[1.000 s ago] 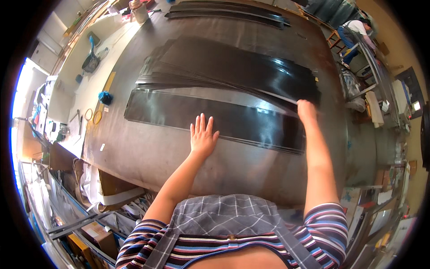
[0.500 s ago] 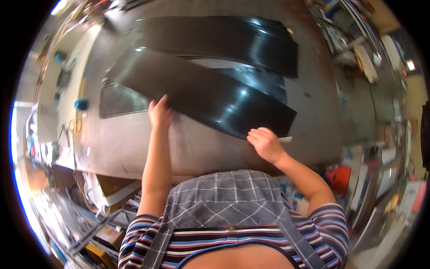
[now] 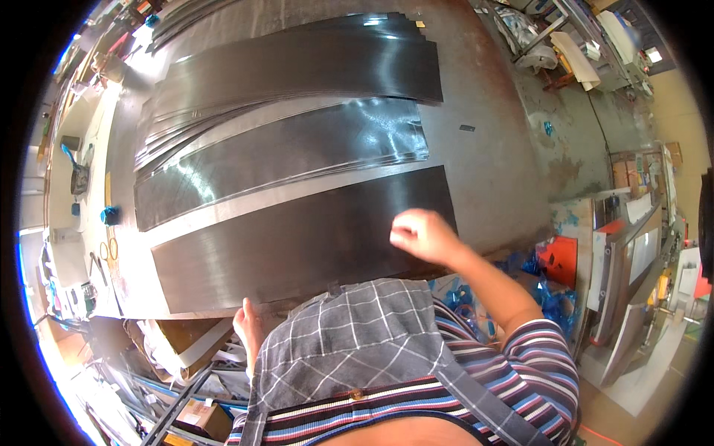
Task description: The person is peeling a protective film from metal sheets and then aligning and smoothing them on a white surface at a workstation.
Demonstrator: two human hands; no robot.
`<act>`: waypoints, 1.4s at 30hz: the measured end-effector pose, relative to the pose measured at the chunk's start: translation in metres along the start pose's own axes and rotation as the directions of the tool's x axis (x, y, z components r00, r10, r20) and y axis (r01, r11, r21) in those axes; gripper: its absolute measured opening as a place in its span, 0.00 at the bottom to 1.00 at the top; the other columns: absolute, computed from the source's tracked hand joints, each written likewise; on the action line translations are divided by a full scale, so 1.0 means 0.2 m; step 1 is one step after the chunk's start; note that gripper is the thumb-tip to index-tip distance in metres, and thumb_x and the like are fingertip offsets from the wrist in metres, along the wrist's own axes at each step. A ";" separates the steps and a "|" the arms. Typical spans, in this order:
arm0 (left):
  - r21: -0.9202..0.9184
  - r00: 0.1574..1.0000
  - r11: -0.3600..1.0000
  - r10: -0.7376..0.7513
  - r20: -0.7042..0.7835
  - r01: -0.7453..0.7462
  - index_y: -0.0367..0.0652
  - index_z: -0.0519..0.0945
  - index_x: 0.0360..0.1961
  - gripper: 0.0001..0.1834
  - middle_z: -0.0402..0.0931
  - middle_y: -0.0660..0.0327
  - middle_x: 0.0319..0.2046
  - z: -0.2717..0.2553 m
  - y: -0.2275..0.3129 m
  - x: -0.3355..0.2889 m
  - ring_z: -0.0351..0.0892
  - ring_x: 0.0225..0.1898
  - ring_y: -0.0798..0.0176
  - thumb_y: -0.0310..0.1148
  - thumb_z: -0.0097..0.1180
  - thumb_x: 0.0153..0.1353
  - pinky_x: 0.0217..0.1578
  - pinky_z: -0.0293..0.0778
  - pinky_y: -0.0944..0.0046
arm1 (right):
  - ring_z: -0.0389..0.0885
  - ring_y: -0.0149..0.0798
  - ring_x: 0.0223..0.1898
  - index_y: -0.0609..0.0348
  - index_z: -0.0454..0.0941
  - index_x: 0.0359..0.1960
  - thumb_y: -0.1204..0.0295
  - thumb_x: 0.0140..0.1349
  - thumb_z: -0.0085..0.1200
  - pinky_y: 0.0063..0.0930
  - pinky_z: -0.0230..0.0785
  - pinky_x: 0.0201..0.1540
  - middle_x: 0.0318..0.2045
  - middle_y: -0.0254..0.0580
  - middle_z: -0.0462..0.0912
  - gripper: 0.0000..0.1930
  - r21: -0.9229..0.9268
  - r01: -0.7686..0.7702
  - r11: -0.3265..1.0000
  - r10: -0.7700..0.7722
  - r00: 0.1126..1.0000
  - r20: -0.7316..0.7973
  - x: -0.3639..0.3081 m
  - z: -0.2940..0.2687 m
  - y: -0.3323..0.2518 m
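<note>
A long dark, smooth sheet [image 3: 297, 241] lies flat along the near side of the metal table, slightly slanted. Over its right part is my right hand [image 3: 425, 236], fingers curled together; anything held in them is hidden. My left hand [image 3: 248, 327] is at the sheet's near edge by the table front, thumb stretched up and apart from the fingers, which are partly hidden. Just beyond lies a shiny sheet stack [image 3: 290, 152] with a glossy, film-like surface. Farther back, a fanned pile of dark sheets [image 3: 312, 70] partly overlaps it.
On the left side are scissors [image 3: 109, 249] and a blue ball-shaped thing [image 3: 110, 215]. A small dark strip [image 3: 467, 128] lies on the tabletop [image 3: 491, 178] at right. Below the front edge stands an open cardboard box [image 3: 182, 342]. Crumpled blue film [image 3: 554, 301] sits beside an orange-red panel [image 3: 559, 260].
The dark sheet both hands held aslant over the stacks now lies flat on the near side. My left hand has moved down to the table's front edge; my view has shifted.
</note>
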State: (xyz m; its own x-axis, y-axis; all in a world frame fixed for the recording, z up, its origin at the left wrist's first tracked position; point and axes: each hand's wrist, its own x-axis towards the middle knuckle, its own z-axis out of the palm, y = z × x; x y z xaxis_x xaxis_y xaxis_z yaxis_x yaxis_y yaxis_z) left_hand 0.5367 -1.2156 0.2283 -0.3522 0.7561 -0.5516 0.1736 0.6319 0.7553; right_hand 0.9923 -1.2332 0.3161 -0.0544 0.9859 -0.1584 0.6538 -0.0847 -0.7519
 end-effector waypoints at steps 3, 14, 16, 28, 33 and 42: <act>0.261 0.857 0.847 0.503 -0.108 -0.464 0.38 0.68 0.19 0.21 0.65 0.60 0.15 0.11 0.12 0.09 0.61 0.18 0.65 0.41 0.56 0.62 0.23 0.63 0.61 | 0.78 0.29 0.34 0.63 0.79 0.42 0.67 0.64 0.53 0.23 0.71 0.38 0.33 0.35 0.82 0.12 0.290 -0.024 0.957 0.146 0.902 -0.407 0.36 -0.13 0.39; 0.559 0.483 0.233 0.801 0.354 -0.796 0.42 0.70 0.59 0.28 0.60 0.50 0.64 0.85 0.80 0.51 0.54 0.68 0.47 0.42 0.56 0.60 0.66 0.53 0.50 | 0.78 0.32 0.30 0.58 0.76 0.41 0.61 0.61 0.51 0.31 0.70 0.32 0.32 0.39 0.82 0.14 0.812 -0.341 0.473 0.739 0.656 -0.155 1.05 -0.53 0.51; 0.604 0.489 0.211 0.803 0.342 -0.769 0.43 0.69 0.60 0.28 0.59 0.51 0.65 0.89 0.80 0.48 0.53 0.68 0.48 0.43 0.56 0.60 0.66 0.51 0.49 | 0.78 0.34 0.32 0.60 0.75 0.43 0.60 0.63 0.51 0.30 0.70 0.35 0.35 0.41 0.83 0.16 0.821 -0.402 0.406 0.745 0.666 -0.043 1.04 -0.53 0.48; 0.567 0.463 0.184 0.792 0.398 -0.803 0.48 0.67 0.63 0.30 0.57 0.54 0.67 0.73 0.72 0.47 0.52 0.69 0.50 0.40 0.57 0.59 0.67 0.50 0.49 | 0.79 0.43 0.39 0.65 0.72 0.46 0.65 0.63 0.51 0.37 0.75 0.39 0.41 0.50 0.79 0.16 0.882 -0.203 0.426 0.686 0.707 -0.169 0.93 -0.47 0.44; 0.569 0.471 0.192 0.788 0.396 -0.799 0.47 0.67 0.63 0.31 0.56 0.53 0.67 0.75 0.71 0.43 0.51 0.69 0.50 0.40 0.58 0.58 0.67 0.49 0.48 | 0.80 0.38 0.37 0.62 0.75 0.45 0.64 0.63 0.50 0.32 0.74 0.38 0.36 0.44 0.82 0.15 0.754 -0.278 0.596 0.680 0.673 -0.290 0.95 -0.43 0.38; 0.539 0.445 0.193 0.808 0.387 -0.820 0.47 0.66 0.63 0.31 0.56 0.53 0.67 0.77 0.70 0.40 0.51 0.70 0.49 0.39 0.58 0.58 0.67 0.48 0.46 | 0.73 0.41 0.48 0.63 0.70 0.52 0.57 0.63 0.51 0.45 0.72 0.47 0.49 0.48 0.75 0.23 0.779 -0.328 0.534 0.737 0.633 -0.239 0.97 -0.55 0.36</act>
State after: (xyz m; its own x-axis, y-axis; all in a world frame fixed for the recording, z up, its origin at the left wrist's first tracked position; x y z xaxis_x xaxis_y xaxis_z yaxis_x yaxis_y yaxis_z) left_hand 0.6738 -1.0402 0.2356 0.3396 0.9125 0.2281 0.8177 -0.4062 0.4079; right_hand 1.1123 -1.0329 0.3015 0.6274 0.5958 -0.5013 -0.2212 -0.4809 -0.8484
